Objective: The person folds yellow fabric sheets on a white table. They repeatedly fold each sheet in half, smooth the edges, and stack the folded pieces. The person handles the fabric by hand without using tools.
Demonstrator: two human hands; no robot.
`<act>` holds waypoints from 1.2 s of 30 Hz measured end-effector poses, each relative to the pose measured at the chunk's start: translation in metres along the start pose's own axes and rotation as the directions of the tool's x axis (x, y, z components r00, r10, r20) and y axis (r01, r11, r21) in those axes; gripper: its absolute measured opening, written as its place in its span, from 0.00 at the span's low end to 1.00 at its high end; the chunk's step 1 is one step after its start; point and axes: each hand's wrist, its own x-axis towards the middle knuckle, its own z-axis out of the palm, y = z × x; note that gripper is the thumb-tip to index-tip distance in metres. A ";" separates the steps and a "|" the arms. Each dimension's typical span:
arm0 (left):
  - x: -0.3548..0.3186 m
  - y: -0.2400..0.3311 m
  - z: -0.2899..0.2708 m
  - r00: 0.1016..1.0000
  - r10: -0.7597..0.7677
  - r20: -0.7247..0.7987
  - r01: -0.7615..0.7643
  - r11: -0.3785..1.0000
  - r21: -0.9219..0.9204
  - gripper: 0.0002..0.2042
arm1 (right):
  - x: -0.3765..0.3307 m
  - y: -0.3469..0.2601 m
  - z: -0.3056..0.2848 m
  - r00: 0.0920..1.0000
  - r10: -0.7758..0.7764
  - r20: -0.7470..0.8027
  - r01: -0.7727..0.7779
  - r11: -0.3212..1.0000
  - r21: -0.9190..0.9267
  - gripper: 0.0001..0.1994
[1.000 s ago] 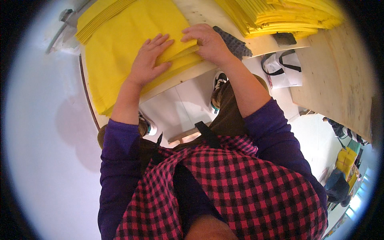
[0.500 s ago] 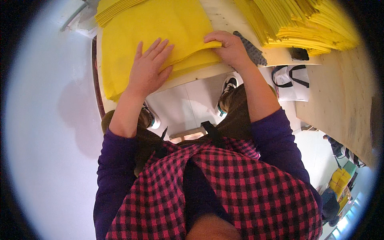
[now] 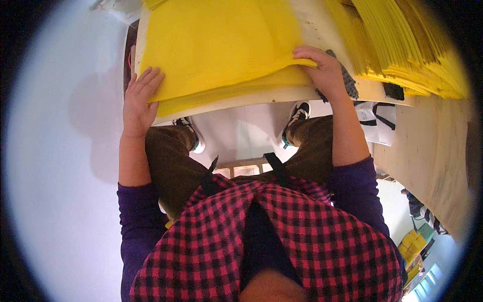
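Note:
A yellow cloth [image 3: 226,48] lies folded on the pale wooden table, over another yellow layer [image 3: 201,99] whose near edge shows beneath it. My right hand [image 3: 324,73] pinches the near right corner of the upper cloth, lifting it slightly between thumb and fingers. At the near left corner, my left hand [image 3: 142,103] rests with its fingers stretched out along the cloth's side edge, the thumb beside the corner. A dark grey knobbly cloth [image 3: 348,83] sits partly behind my right hand.
Tall piles of folded yellow cloth [image 3: 402,40] stand on the right of the table [image 3: 241,99]. A small black object [image 3: 393,90] is by their near edge. Beyond hang a white bag [image 3: 377,123] with black handles and a wooden board [image 3: 427,141]. A white wall [image 3: 70,151] is close on the left.
My left hand has slid from the cloth's middle to its left corner. My right hand still grips the right corner. The upper cloth now lies smoother, and the whole view has shifted.

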 end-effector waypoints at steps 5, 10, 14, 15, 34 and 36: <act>-0.009 -0.012 0.001 0.997 -0.041 -0.072 0.034 0.995 -0.091 0.32 | 0.000 -0.005 -0.002 1.000 -0.001 -0.014 0.001 1.000 0.005 0.16; -0.012 -0.012 0.002 0.963 -0.196 -0.185 0.147 0.957 -0.249 0.32 | 0.001 -0.004 -0.002 0.999 0.035 0.006 -0.035 0.999 0.000 0.15; -0.014 -0.010 0.003 0.926 -0.298 -0.234 0.207 0.915 -0.347 0.26 | 0.001 -0.002 -0.002 1.000 -0.002 0.031 0.002 1.000 -0.022 0.14; -0.015 -0.010 0.002 0.939 -0.253 -0.231 0.186 0.943 -0.276 0.25 | 0.001 -0.002 -0.002 1.000 0.005 0.030 -0.005 1.000 -0.010 0.15; -0.011 -0.016 0.001 0.991 -0.126 -0.040 0.117 0.976 -0.186 0.25 | -0.001 -0.008 -0.002 0.999 -0.040 0.025 0.042 0.997 -0.070 0.16; -0.010 -0.021 0.001 0.995 -0.090 0.031 0.095 0.972 -0.216 0.26 | -0.001 -0.009 -0.002 0.999 -0.037 0.025 0.039 0.996 -0.075 0.16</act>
